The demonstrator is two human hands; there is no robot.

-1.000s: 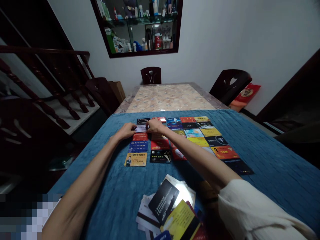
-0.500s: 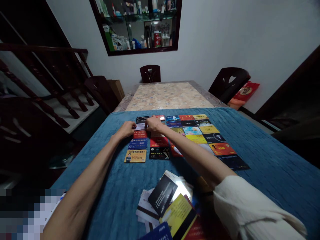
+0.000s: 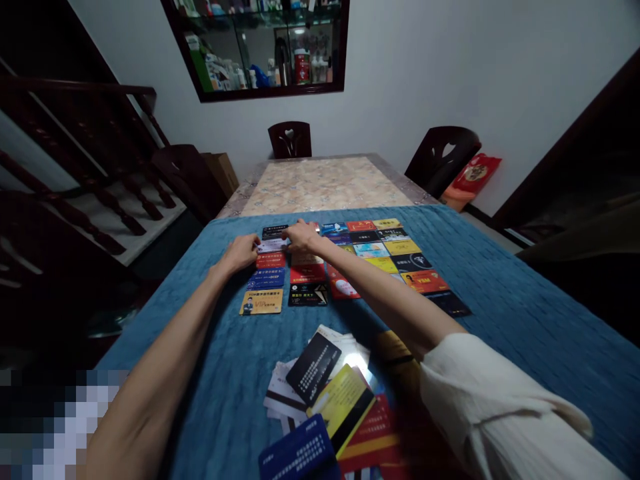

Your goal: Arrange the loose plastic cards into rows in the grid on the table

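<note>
A pale white card [image 3: 271, 246] lies in the leftmost column of laid-out cards, between my two hands. My left hand [image 3: 243, 253] has its fingers curled in at the card's left edge. From the other side, my right hand [image 3: 301, 237] reaches across with bent fingertips at the card's right edge and covers part of the second column. Just beyond is a black card [image 3: 273, 232]; on the near side come a red card [image 3: 271, 260], a blue card [image 3: 266, 277] and a gold VIP card [image 3: 261, 302].
More colourful cards, such as an orange one [image 3: 425, 281], form rows to the right, partly behind my right forearm. Nearer me is a loose overlapping pile with a yellow card [image 3: 345, 403] and a dark card [image 3: 314, 367]. A blue cloth [image 3: 500, 300] lies under everything.
The view has shifted, so the table and cards appear slightly higher and further left, with more of the near pile showing. Both hands stay at the pale card's edges.
</note>
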